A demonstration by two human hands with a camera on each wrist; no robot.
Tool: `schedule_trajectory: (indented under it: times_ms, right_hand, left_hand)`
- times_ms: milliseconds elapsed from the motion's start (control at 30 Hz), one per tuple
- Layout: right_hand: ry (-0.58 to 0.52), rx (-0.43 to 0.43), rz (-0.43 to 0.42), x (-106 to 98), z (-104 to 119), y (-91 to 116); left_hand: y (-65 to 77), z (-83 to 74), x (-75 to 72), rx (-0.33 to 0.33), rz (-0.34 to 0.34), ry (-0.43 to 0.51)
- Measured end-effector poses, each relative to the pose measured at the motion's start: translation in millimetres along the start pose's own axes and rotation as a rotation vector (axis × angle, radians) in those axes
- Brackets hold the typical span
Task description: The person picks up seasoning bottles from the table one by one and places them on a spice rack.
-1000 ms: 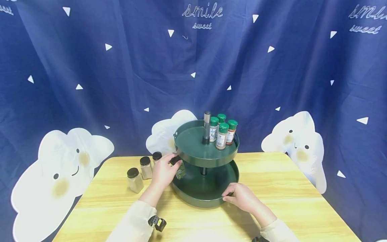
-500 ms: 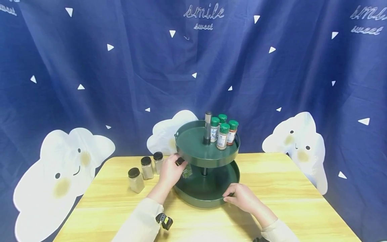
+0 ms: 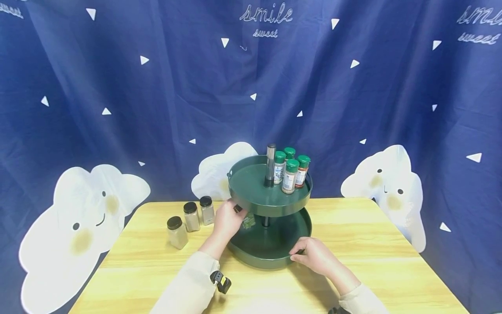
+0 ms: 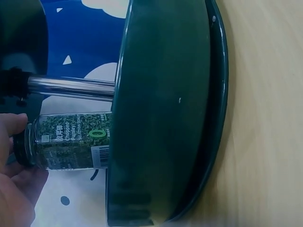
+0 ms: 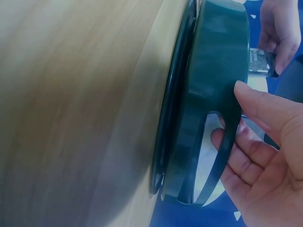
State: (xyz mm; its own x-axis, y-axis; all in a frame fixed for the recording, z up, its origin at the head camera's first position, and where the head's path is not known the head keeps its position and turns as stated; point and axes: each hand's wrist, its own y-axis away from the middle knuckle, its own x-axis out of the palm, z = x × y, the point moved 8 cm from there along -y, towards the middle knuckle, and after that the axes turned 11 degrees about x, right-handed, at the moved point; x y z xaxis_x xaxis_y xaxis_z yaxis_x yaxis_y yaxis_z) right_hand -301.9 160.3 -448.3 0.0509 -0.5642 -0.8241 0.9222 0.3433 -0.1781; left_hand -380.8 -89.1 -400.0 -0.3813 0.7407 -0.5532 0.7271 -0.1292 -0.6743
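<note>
A two-tier dark green turntable stands mid-table in the head view, with a lower tray (image 3: 260, 262) and an upper tray (image 3: 247, 185) on a metal post. My left hand (image 3: 227, 220) reaches between the tiers at the left. It grips the black lid of a clear jar of chopped parsley (image 4: 73, 142); the jar's lower end is hidden behind the lower tray's wall in the left wrist view. At the front right, my right hand (image 3: 311, 256) pinches the lower tray's rim, thumb on top and fingers by the cut-out handle slot (image 5: 208, 151).
Three clear jars with black lids, a near jar (image 3: 178, 237), a middle jar (image 3: 192, 221) and a far jar (image 3: 207, 214), stand left of the turntable. Several green-capped spice bottles (image 3: 289, 181) stand on the upper tray's right side. A blue curtain (image 3: 321, 87) hangs behind the wooden table (image 3: 372, 244).
My left hand has moved right with the parsley jar, further in between the two tiers. My right hand stays at the lower tray's rim.
</note>
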Motion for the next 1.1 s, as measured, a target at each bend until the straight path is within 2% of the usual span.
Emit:
schedule_trajectory:
  times_ms: [500, 767, 1100]
  right_hand:
    - [0.001, -0.023, -0.013, 0.7, 1.7, 0.2]
    - [0.002, -0.021, -0.003, 1.8, 2.1, 1.2]
    - [-0.004, -0.017, -0.011, 0.5, -0.6, 0.5]
  left_hand:
    - [1.1, 1.1, 18.3, -0.004, 0.029, -0.007]
    - [2.7, 5.5, 31.5, -0.024, 0.081, -0.029]
    - [1.7, 1.1, 40.1, -0.05, 0.109, 0.006]
